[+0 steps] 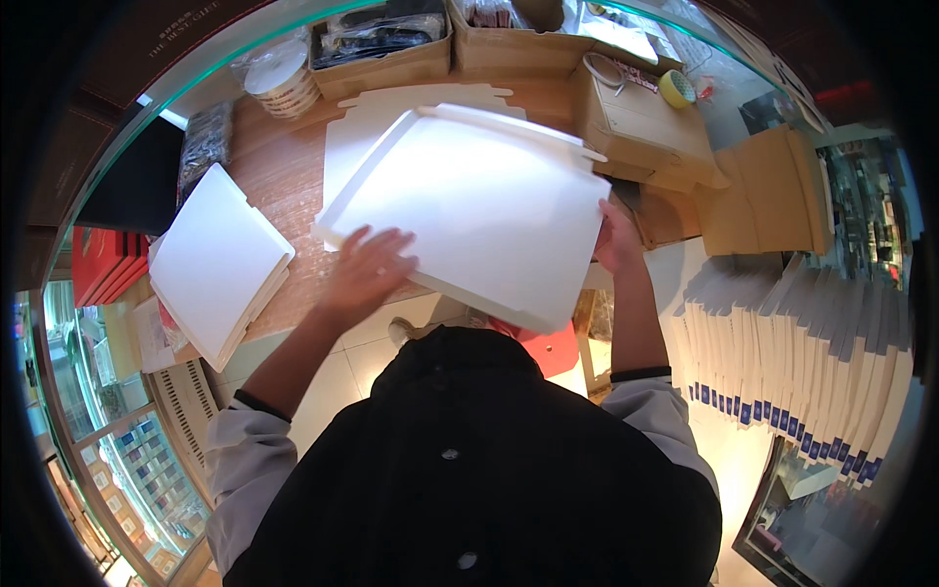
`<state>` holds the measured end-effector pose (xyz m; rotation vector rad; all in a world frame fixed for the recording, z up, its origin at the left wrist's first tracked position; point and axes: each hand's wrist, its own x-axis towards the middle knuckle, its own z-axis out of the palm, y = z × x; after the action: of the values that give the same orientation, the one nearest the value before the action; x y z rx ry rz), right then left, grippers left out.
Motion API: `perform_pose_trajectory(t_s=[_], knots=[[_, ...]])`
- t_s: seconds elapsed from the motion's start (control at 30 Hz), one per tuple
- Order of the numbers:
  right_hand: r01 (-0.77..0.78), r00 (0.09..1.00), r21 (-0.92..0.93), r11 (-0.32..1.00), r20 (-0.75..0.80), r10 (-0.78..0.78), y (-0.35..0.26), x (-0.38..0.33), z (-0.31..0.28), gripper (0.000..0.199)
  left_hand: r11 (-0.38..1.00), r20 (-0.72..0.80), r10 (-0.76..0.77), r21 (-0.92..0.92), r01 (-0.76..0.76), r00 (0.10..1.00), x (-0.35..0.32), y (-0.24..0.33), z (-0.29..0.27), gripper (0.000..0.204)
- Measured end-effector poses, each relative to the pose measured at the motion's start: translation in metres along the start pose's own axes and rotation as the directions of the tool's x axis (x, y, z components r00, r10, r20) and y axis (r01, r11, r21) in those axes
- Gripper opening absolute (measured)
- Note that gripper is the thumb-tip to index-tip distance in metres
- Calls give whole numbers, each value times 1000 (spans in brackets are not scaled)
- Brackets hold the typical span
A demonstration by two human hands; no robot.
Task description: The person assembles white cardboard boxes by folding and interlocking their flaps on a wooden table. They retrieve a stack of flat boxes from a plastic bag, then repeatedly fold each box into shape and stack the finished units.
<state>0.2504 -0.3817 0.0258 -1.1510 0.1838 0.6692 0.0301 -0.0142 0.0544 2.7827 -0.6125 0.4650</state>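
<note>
A white cardboard tray-like piece (489, 210) with upturned edge flaps is tilted over the front of the wooden table. My right hand (618, 238) grips its right edge, the fingers partly hidden behind the board. Beside its near left edge is my left hand (370, 271), blurred by motion, with fingers stretched out and apart; whether it touches the board I cannot tell. Beneath the piece, a flat white cardboard sheet (377, 106) with cut tabs lies on the table. Off to the left sits a stack of white cardboard pieces (223, 259).
Open cardboard boxes (386, 64) line the back of the table (274, 161), beside stacked white round items (281, 73). A tape roll (676, 89) rests on a brown carton (636, 127). Many flat white boards (782, 342) stand upright at the right. Below is a red stool (553, 354).
</note>
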Motion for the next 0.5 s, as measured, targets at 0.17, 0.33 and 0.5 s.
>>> perform_pose_trajectory(t_s=[0.17, 0.33, 0.5], knots=[[0, 1000, 70, 998, 0, 0, 46, -34, 17, 23, 924, -279, -358, 30, 381, 891, -10, -6, 7, 34], [-68, 992, 300, 951, -77, 96, 138, -34, 61, 20, 974, -6, -177, -145, 174, 984, -13, 52, 41, 47], [-411, 904, -193, 891, 41, 426, 132, -43, 82, 20, 954, -52, -294, -73, 290, 954, -40, 18, 90, 29]])
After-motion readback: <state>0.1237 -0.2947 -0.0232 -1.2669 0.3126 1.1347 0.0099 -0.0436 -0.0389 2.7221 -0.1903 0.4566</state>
